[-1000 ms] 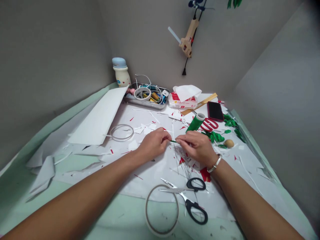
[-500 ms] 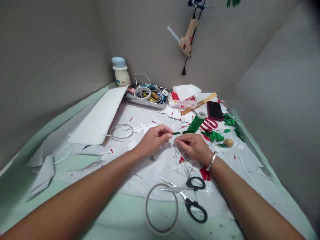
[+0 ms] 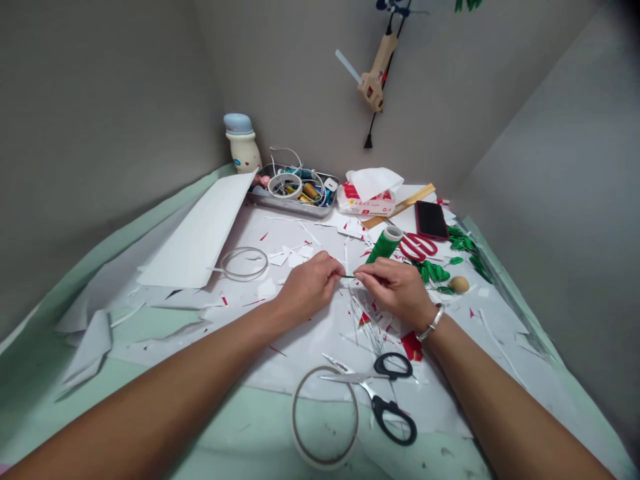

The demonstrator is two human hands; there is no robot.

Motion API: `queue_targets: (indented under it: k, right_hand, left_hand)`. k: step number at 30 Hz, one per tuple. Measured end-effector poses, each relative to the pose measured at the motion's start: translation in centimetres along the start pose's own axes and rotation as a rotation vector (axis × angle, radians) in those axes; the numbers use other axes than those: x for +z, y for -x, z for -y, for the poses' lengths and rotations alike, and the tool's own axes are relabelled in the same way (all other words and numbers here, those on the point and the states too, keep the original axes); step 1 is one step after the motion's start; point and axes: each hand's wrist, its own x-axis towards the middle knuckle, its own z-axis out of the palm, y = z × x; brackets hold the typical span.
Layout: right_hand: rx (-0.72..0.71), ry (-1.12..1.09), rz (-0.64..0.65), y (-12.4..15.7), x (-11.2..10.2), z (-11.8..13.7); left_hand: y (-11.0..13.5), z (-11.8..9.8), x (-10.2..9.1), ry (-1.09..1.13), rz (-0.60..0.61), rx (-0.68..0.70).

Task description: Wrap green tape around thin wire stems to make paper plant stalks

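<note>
My left hand (image 3: 309,288) and my right hand (image 3: 397,288) meet over the white paper in the middle of the table. Both pinch a thin green strip (image 3: 349,276) that runs between their fingertips. Thin wires or stems fan out below my right hand. A green tape roll (image 3: 384,245) lies just behind my right hand. A silver bracelet (image 3: 433,321) sits on my right wrist.
Black scissors (image 3: 380,390) and a clear tape ring (image 3: 325,417) lie near me. Red scissors (image 3: 417,245), a phone (image 3: 431,219), green leaves (image 3: 434,272), a tissue pack (image 3: 367,197), a metal tray (image 3: 295,190) and a bottle (image 3: 242,143) stand farther back. Paper scraps cover the table.
The hands lifted slightly and stretched the green strip toward the roll, then came back down close together. The green roll shifted a little to the left.
</note>
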Motion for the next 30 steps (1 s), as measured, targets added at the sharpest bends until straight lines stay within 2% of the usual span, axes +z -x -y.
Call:
queue_targets:
  k: [6, 14, 22, 26, 30]
  right_hand:
    - [-0.035, -0.039, 0.092, 0.0, 0.3, 0.5]
    - [0.049, -0.102, 0.040, -0.2, -0.3, -0.4]
    - [-0.001, -0.129, 0.144, -0.2, -0.1, 0.5]
    - [0.019, -0.128, 0.098, -0.2, -0.3, 0.5]
    - [0.042, -0.128, 0.044, -0.3, -0.5, 0.0]
  left_hand:
    - [-0.1, 0.1, 0.0, -0.033, -0.086, -0.083]
    - [0.3, -0.2, 0.1, -0.107, 0.013, 0.044]
    - [0.2, 0.2, 0.2, -0.158, -0.110, -0.058]
    - [0.3, -0.2, 0.1, -0.138, -0.080, -0.022]
    - [0.4, -0.5, 0.0, -0.101, 0.010, 0.064]
